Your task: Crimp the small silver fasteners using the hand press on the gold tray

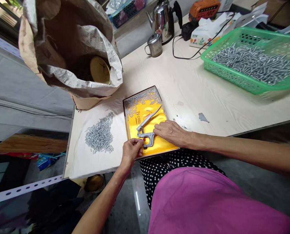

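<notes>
— Pinching with left hand at the jaw end of the grey press pliers; fingertips closed on something too small to tell.
— And right hand?
— Resting flat on the pliers' lower handle, fingers curled over it, pressing down.
— Pliers where?
— Lying on the yellow tray, upper handle raised, small metal pieces at the tray's far end.
— Nearby?
— Loose pile of metal pieces left of tray; green basket well apart.

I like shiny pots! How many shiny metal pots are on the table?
2: a tall shiny steel kettle at the table's far edge, and a small lidded steel mug just in front of it. Others may be hidden.
</notes>
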`<action>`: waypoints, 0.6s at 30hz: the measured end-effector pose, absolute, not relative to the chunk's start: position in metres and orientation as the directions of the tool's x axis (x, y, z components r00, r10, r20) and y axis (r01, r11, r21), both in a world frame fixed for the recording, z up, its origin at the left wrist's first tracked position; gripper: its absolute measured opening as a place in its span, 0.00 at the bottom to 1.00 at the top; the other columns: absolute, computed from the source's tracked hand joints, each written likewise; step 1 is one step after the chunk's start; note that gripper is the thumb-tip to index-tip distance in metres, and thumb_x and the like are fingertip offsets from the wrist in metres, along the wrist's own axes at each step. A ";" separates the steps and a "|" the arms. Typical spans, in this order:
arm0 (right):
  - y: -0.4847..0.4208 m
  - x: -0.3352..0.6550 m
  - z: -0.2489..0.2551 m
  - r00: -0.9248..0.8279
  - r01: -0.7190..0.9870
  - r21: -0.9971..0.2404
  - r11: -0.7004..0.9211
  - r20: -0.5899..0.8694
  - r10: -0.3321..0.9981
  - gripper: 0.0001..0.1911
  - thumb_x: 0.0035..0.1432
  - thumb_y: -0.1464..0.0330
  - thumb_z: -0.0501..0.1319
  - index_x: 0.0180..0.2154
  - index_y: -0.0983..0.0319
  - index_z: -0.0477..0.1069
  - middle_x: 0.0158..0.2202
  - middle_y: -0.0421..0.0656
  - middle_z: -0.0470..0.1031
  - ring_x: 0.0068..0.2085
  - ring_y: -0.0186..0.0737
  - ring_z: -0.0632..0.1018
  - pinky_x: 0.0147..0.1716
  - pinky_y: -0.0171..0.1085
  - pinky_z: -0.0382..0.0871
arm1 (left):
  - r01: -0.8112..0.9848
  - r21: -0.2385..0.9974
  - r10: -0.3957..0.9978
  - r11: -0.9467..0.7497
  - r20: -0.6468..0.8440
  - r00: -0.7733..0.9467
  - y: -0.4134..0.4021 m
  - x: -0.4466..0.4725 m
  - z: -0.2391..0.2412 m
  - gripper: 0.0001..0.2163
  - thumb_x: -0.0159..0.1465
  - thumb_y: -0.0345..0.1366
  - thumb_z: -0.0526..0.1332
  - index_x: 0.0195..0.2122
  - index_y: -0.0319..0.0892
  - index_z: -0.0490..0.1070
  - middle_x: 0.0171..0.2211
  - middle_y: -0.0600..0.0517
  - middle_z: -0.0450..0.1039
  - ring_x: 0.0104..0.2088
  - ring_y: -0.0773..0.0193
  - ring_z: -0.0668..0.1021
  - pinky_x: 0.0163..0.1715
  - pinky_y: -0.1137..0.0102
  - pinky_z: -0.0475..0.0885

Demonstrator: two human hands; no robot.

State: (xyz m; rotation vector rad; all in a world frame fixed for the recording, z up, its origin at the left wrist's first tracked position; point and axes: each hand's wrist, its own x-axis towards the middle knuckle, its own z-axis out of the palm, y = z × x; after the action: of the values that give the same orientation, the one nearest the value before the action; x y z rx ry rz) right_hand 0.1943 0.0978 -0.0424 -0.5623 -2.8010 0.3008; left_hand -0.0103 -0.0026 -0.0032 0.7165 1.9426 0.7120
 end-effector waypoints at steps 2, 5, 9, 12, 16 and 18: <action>0.099 0.194 -0.042 -0.891 0.346 -0.258 0.902 0.211 0.402 0.11 0.69 0.77 0.50 0.39 0.61 0.68 0.36 0.44 0.74 0.37 0.41 0.69 0.33 0.40 0.55 | 0.166 0.704 0.697 0.690 -0.585 -0.415 -0.002 -0.008 -0.001 0.15 0.55 0.44 0.72 0.30 0.37 0.73 0.16 0.56 0.70 0.14 0.71 0.70 0.16 0.77 0.67; 0.100 0.193 -0.044 -0.895 0.350 -0.272 0.897 0.187 0.406 0.11 0.69 0.77 0.49 0.38 0.60 0.67 0.37 0.44 0.74 0.37 0.41 0.70 0.33 0.40 0.54 | 0.108 0.688 0.662 0.718 -0.625 -0.414 -0.002 -0.003 0.002 0.14 0.56 0.41 0.72 0.29 0.37 0.72 0.16 0.55 0.71 0.14 0.71 0.72 0.17 0.77 0.69; 0.099 0.194 -0.053 -0.897 0.337 -0.310 0.889 0.180 0.403 0.11 0.69 0.77 0.49 0.40 0.60 0.67 0.38 0.44 0.73 0.38 0.41 0.70 0.33 0.40 0.56 | 0.081 0.662 0.626 0.745 -0.652 -0.429 0.000 0.001 0.004 0.10 0.59 0.36 0.70 0.30 0.36 0.72 0.15 0.55 0.71 0.14 0.71 0.72 0.18 0.77 0.70; 0.099 0.195 -0.056 -0.891 0.322 -0.345 0.882 0.205 0.405 0.10 0.69 0.77 0.49 0.41 0.60 0.66 0.40 0.44 0.73 0.40 0.42 0.70 0.35 0.40 0.57 | 0.112 0.623 0.603 0.774 -0.670 -0.433 0.003 0.000 0.005 0.08 0.62 0.35 0.68 0.30 0.37 0.72 0.16 0.53 0.73 0.15 0.69 0.73 0.19 0.76 0.72; 0.098 0.194 -0.052 -0.893 0.343 -0.354 0.870 0.165 0.420 0.10 0.69 0.77 0.49 0.40 0.60 0.66 0.39 0.45 0.73 0.38 0.42 0.70 0.32 0.40 0.54 | 0.229 0.590 0.626 0.774 -0.660 -0.416 0.004 -0.001 0.003 0.07 0.63 0.32 0.66 0.29 0.38 0.72 0.17 0.51 0.74 0.17 0.66 0.77 0.22 0.75 0.74; 0.098 0.194 -0.049 -0.892 0.349 -0.347 0.871 0.164 0.422 0.11 0.68 0.78 0.49 0.40 0.61 0.67 0.39 0.45 0.73 0.38 0.41 0.70 0.32 0.40 0.54 | 0.337 0.614 0.697 0.714 -0.577 -0.426 0.002 0.000 0.002 0.06 0.63 0.31 0.66 0.28 0.39 0.73 0.18 0.52 0.75 0.19 0.65 0.79 0.22 0.75 0.74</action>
State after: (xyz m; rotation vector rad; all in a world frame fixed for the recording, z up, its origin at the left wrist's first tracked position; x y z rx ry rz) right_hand 0.1938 0.0977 -0.0492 -0.5872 -2.8082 0.4558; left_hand -0.0003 0.0023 0.0018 0.7876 2.0390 0.5184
